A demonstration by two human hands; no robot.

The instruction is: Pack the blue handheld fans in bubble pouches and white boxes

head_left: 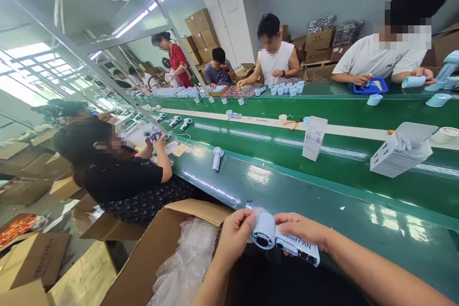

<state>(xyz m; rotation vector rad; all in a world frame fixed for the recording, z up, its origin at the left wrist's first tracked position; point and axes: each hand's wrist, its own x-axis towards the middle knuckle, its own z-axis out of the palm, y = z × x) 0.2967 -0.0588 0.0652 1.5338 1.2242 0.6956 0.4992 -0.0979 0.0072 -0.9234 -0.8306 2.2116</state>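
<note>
A: Right, status on the handheld fan (283, 241)?

B: Held in both hands at the near edge of the bench (322, 196), above the lap. Left hand (234, 234) has its grip pinched on the round head, thumb on top, with what looks like a bit of clear film at the fingertips. Right hand (304, 230) is wrapped over the handle, fingers pressed onto it.

A: Orientation?

B: Long axis runs roughly left to right, slightly tilted down to the right. Head at the left end, its opening facing the camera. Printed side of the handle faces up.

A: How far along?

B: I'd say midway. Fan is out of the open carton (158, 258) with bubble wrap (186, 263), not yet set down. A white box (313, 138) stands open on the belt beyond, nothing visibly in it.
</note>
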